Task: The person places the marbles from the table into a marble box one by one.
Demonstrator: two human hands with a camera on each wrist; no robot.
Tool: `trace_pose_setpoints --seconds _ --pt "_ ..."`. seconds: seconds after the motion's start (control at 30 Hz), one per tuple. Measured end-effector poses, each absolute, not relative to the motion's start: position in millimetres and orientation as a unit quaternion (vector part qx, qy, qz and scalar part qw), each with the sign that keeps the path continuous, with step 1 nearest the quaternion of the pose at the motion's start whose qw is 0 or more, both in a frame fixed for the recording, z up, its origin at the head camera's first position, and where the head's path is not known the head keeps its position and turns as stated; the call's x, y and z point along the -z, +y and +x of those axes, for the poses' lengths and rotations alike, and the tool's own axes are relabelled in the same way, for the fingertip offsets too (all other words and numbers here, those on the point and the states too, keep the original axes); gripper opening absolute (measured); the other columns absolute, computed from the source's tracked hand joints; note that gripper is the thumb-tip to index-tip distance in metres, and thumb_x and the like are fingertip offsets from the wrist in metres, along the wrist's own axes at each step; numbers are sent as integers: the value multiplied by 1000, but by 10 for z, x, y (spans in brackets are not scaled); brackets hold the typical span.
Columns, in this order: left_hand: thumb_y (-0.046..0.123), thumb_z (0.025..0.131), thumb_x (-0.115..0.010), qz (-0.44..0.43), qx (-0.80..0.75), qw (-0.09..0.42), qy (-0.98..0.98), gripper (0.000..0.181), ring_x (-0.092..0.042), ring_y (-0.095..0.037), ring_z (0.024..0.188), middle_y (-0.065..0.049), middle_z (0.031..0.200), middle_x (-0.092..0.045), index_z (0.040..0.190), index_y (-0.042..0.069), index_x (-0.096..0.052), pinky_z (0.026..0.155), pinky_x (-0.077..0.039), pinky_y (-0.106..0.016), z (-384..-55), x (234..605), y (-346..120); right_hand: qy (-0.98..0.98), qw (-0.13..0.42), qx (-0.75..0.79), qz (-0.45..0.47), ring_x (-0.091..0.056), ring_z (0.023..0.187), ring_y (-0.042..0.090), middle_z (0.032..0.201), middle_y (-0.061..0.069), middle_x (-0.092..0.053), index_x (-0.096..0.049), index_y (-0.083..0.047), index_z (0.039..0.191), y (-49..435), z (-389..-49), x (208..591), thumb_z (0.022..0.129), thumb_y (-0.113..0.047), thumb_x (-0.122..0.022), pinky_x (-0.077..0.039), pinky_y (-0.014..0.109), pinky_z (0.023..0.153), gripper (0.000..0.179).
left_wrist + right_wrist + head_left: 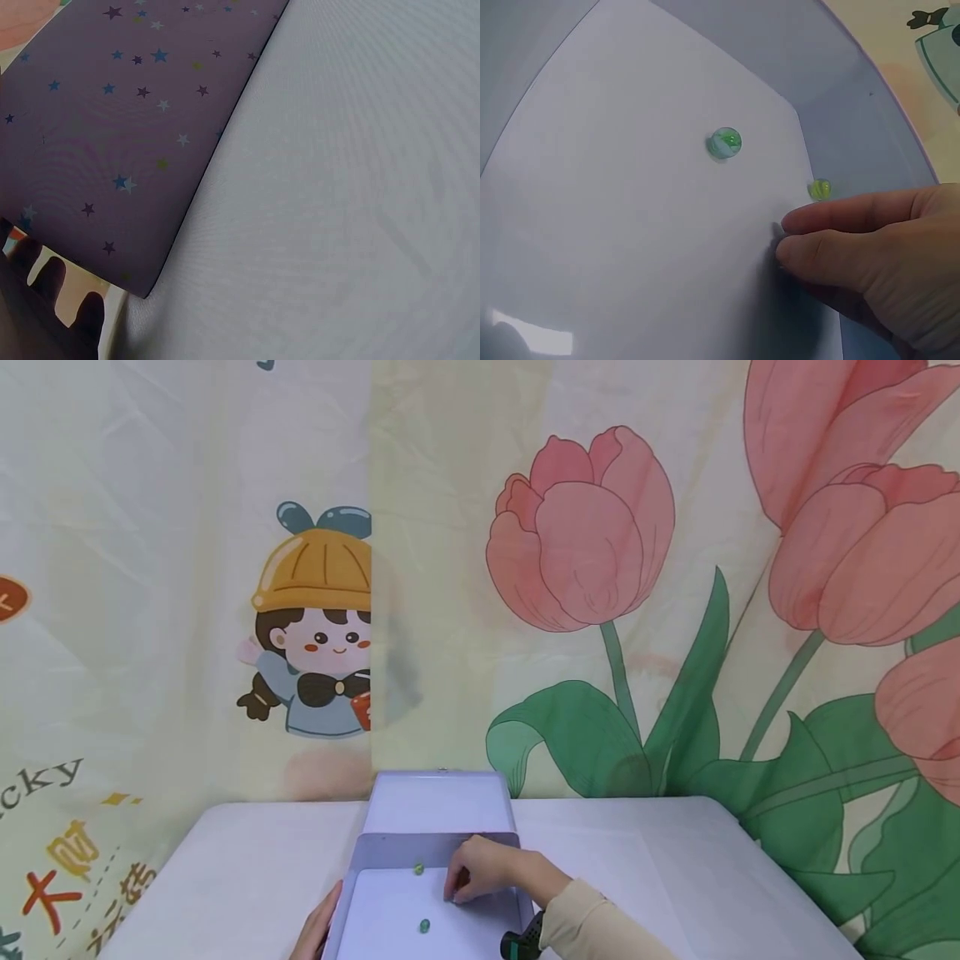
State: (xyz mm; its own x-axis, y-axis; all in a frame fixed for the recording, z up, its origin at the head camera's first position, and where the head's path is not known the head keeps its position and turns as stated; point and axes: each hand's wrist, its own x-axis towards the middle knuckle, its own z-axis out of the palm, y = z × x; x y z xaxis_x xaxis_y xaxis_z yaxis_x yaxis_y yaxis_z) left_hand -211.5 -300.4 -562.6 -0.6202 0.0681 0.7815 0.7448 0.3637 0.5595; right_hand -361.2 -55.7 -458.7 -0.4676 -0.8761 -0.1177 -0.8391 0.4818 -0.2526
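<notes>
Two glass marbles lie in a shallow pale lilac box point(341, 920). The green-and-white marble point(725, 142) is nearer the front, and the yellow-green marble point(820, 189) lies by the back wall. My right hand point(480, 870) reaches low into the box, thumb and forefinger tips together close over its floor, right of the marbles in the head view. I cannot tell whether something small is between those fingertips. Along the box's left outer side rests my left hand point(317, 928), fingers fairly straight. In the left wrist view, dark fingers point(90, 319) show by a star-printed panel point(142, 135).
A raised lid or back panel point(442, 802) stands behind the box. The box sits on a white-covered table point(622, 860). Behind is a hanging cloth point(435, 568) printed with tulips and a cartoon figure.
</notes>
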Motion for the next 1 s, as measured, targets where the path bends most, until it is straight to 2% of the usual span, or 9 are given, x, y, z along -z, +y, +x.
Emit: trace_pose_setpoints --seconds 0.27,0.53,0.67,0.77,0.9,1.0 --pt "14 77 -61 -279 487 351 -749 86 -28 10 128 19 148 -24 153 17 -20 82 -42 -17 -2096 5567 -3123 842 98 86 -524 -55 70 -11 82 -14 -69 -76 -20 91 -691 -3604 4544 82 -14 -74 -45 7 66 11" --pt "13 80 -60 -296 450 416 -733 82 -26 12 130 21 149 -25 152 22 -22 94 -28 -4 -2184 5670 -3175 834 100 95 -534 -55 72 -11 84 -14 -68 -75 -19 94 -722 -3537 4494 82 -15 -74 -45 7 67 13" --pt "15 80 -60 -266 442 423 -745 82 -24 16 127 26 147 -25 151 31 -22 88 -30 -4 -2184 5721 -3124 832 82 130 -532 -57 75 -10 85 -12 -68 -75 -15 94 -626 -3499 4437 83 -12 -72 -46 7 69 12" --pt "21 85 -56 -270 435 425 -747 76 -22 16 129 27 147 -22 152 33 -21 93 -30 -8 -2226 5742 -3080 830 50 177 -526 -57 76 -10 85 -11 -67 -75 -12 93 -466 -3434 4360 84 -13 -70 -47 8 68 10" --pt "22 90 -52 -315 427 439 -725 70 -22 12 132 21 151 -23 153 21 -20 99 -20 -3 -2313 5748 -3057 820 -20 297 -488 -59 78 -5 85 -6 -67 -75 -11 91 -150 -3305 4300 85 -16 -69 -51 13 68 9" --pt "22 91 -51 -344 424 437 -714 69 -23 10 133 17 153 -23 153 15 -20 99 -23 -5 -2346 5729 -3073 820 -62 404 -401 -62 82 1 88 -2 -68 -75 -13 92 169 -3220 4345 86 -20 -69 -53 17 69 11"
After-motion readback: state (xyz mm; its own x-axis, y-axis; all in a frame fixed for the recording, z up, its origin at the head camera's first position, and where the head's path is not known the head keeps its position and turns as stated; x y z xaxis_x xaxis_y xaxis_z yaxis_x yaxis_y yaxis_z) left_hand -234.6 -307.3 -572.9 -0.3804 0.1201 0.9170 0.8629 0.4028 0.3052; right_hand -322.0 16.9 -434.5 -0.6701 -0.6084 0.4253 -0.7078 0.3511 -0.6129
